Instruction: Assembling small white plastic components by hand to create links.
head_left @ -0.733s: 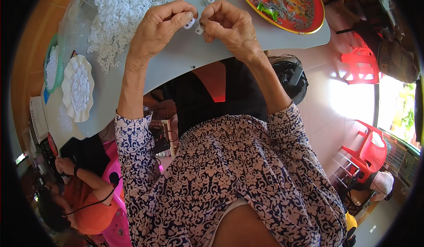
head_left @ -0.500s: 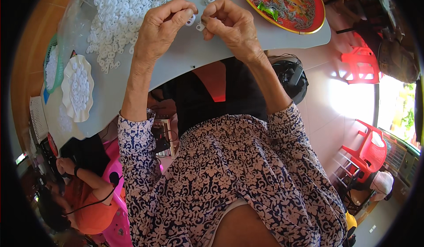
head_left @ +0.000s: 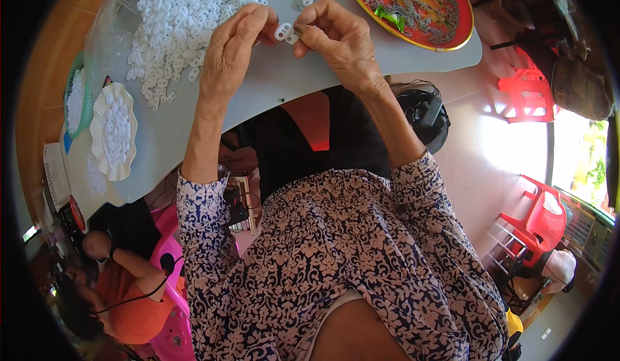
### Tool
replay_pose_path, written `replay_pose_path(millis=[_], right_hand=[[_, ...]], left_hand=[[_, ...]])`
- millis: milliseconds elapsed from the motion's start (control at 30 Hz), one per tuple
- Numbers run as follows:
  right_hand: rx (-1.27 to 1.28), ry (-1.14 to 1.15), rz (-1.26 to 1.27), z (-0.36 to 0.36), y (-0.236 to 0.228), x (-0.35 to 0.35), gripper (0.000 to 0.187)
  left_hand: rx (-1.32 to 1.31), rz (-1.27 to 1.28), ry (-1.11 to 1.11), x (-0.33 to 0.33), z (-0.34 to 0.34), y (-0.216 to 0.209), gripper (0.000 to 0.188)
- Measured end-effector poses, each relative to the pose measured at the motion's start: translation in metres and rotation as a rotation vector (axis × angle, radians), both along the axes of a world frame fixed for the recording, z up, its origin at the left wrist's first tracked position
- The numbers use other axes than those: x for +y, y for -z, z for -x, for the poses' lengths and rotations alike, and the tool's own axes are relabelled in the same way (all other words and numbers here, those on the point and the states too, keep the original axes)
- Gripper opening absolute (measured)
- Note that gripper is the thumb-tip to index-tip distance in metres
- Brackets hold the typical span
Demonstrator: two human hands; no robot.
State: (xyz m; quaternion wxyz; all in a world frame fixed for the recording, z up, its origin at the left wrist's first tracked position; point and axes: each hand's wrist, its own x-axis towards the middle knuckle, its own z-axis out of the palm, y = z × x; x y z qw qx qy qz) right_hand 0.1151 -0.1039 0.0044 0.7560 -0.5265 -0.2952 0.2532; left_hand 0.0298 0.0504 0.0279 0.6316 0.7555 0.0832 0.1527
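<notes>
"Where were the two white bits [head_left: 283, 31]?"
"Close together, over the table [head_left: 310, 77], by its near edge. My right hand [head_left: 345, 43] pinched one."
"Left?"
"My left hand [head_left: 234, 48] curled beside them; I couldn't tell its grip."

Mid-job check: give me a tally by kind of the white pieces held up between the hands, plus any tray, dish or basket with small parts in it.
Held white pieces: 2
Round red tray: 1
White scalloped dish: 1
Green basket: 1
Total: 5
</notes>
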Motion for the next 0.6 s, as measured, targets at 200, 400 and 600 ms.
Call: replay_pose_path(millis=[200, 400, 600], right_hand=[[-0.022, -0.010, -0.009, 0.001, -0.001, 0.000, 0.006], [-0.050, -0.009, -0.005, 0.002, 0.001, 0.002, 0.005], [-0.056, -0.022, -0.021, 0.001, 0.000, 0.002, 0.005]], left_hand=[[0.054, -0.225, -0.018, -0.013, 0.013, 0.003, 0.030], [-0.076, -0.233, -0.099, -0.017, 0.009, 0.018, 0.028], [-0.081, -0.270, -0.069, -0.012, 0.004, 0.020, 0.029]])
